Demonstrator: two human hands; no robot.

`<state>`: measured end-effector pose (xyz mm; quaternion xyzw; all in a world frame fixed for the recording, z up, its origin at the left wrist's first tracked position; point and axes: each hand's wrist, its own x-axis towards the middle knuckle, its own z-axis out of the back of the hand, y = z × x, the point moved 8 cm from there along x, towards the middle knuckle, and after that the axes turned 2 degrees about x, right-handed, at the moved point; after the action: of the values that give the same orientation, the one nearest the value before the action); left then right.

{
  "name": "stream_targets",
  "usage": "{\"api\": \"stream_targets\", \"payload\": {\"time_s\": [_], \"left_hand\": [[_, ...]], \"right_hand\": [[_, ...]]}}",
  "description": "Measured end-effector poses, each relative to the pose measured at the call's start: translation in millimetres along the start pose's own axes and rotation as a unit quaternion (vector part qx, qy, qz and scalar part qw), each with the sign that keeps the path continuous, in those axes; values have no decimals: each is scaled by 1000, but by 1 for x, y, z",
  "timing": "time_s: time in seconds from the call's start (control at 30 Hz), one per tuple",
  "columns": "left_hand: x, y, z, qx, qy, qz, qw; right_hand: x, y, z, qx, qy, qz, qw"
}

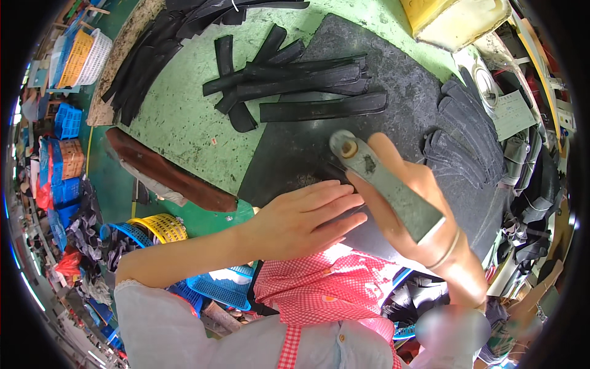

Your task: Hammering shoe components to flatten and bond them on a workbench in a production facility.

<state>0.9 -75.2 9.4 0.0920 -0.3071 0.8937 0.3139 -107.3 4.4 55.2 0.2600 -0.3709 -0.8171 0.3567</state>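
My right hand (430, 190) is closed round the handle of a hammer. Its grey metal head (393, 187) is seen from above, with the wooden handle end showing in the eye and a wide flared end towards me. Flat on the black mat (381, 138) lies my left hand (301, 224), fingers stretched out, just left of the hammer. Something dark and thin shows at its fingertips, mostly hidden. Beyond the hands, several black strips (295, 83) lie crossed in a loose pile. One black strip (322, 108) lies apart, nearest the hands.
More black strips (147, 67) are heaped at the far left, and curved dark pieces (464, 132) at the right. A brown padded piece (169, 172) lines the table's near left edge. A yellowish block (458, 21) stands at the far right. Baskets (163, 227) stand below the table.
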Motion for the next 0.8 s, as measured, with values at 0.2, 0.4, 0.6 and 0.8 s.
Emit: {"api": "stream_targets", "payload": {"time_s": [0.2,0.4,0.6,0.8], "left_hand": [[23,27,7,63,-33,77,995],[65,70,58,175,-113,117,971],[208,8,-59,100,-137,15,985],[203,11,-50,36,-105,-52,992]], "right_hand": [[-11,-21,4,70,-6,-20,997],[-139,-85,84,-12,-198,-61,978],[-193,-85,92,-111,-187,-104,971],[-250,-118,91,30,-271,-168,947]]}}
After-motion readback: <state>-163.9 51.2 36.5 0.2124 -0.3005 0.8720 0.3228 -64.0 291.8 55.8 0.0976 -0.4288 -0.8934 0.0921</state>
